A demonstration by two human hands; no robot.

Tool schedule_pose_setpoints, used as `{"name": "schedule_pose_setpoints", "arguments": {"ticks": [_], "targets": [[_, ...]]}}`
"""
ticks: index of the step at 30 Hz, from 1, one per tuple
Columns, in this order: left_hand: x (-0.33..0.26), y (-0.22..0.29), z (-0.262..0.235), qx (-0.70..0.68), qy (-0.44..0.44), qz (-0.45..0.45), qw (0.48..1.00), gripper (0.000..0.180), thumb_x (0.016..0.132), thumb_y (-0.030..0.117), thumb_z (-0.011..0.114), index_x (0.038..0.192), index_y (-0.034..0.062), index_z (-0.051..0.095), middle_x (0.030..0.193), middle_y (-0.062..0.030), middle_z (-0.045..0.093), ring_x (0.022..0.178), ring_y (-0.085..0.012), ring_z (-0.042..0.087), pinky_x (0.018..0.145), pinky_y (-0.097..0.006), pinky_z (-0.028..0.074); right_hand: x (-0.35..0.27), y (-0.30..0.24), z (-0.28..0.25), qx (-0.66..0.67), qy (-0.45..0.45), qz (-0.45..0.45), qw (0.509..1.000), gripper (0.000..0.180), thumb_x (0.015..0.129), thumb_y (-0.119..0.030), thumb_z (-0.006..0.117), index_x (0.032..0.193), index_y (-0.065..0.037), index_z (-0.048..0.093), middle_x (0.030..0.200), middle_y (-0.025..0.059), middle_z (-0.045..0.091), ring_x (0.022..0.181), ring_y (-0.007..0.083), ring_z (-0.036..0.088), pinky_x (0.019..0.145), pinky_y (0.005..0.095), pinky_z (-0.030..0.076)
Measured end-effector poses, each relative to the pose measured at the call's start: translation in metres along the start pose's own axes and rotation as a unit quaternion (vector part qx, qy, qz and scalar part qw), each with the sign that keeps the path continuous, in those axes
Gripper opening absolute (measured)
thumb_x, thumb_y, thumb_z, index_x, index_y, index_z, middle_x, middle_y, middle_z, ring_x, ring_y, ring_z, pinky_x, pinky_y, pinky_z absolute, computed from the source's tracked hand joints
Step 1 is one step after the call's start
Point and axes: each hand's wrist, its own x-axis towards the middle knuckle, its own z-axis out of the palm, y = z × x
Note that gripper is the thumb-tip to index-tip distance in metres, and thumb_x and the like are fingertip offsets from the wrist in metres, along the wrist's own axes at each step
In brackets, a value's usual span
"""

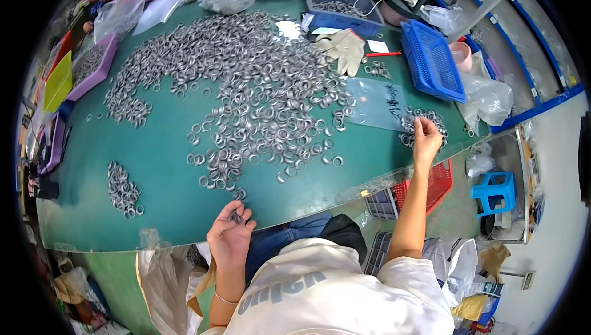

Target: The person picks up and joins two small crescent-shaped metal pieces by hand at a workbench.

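Small grey metal rings [265,89] lie in a wide heap across the green table [166,169]. At the table's near edge, my left hand [228,236] is turned palm up, its fingers curled round a few grey rings [235,217]. My right hand [427,141] reaches to the right side, fingers pinched together over a smaller ring pile [438,127]. Whatever its fingertips hold is hidden. Beside that pile lies a clear plastic bag [375,104] with dark handwriting. A separate cluster of rings [123,190] sits at the left.
A blue basket [433,58] and a blue bin of rings [345,12] stand at the back right, near a pale work glove [345,51] and red pen [383,54]. Purple tray [95,67] lies left. Below the table are a red basket [437,184] and blue stool [494,192].
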Motion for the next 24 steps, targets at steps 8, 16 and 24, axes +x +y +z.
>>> {"name": "schedule_pose_setpoints", "arguments": {"ticks": [8,16,24], "targets": [[0.007,-0.001,-0.008,-0.007,-0.043,-0.073,0.996,0.025,0.089,0.017,0.052,0.107,-0.0010,0.054,0.079,-0.0026,0.048,0.061,-0.0087,0.040,0.049,-0.017,0.031,0.002,0.011,-0.002,-0.344,0.070,-0.220,0.910,0.016,0.073,-0.009,0.064,0.088,-0.003,0.065,0.082,0.0134,0.058,0.079,0.0304,0.052,0.075,0.0404,0.041],[-0.004,0.000,0.002,0.032,0.052,-0.027,0.998,0.032,0.078,-0.005,0.047,0.110,-0.0047,0.052,0.088,-0.0063,0.049,0.065,-0.0096,0.041,0.047,-0.018,0.033,-0.145,-0.143,0.075,0.108,-0.343,-0.328,0.874,0.018,0.070,-0.005,0.067,0.088,-0.004,0.063,0.085,0.0083,0.058,0.084,0.0254,0.053,0.074,0.0347,0.039],[-0.007,0.003,-0.001,0.040,0.029,-0.028,0.998,0.026,0.087,0.003,0.048,0.112,-0.0018,0.050,0.080,-0.0044,0.048,0.059,-0.0074,0.038,0.043,-0.017,0.030,-0.163,-0.155,0.094,0.096,-0.397,-0.282,0.868,0.016,0.073,-0.004,0.065,0.088,-0.002,0.062,0.087,0.0063,0.056,0.079,0.0170,0.050,0.069,0.0300,0.038]]}}
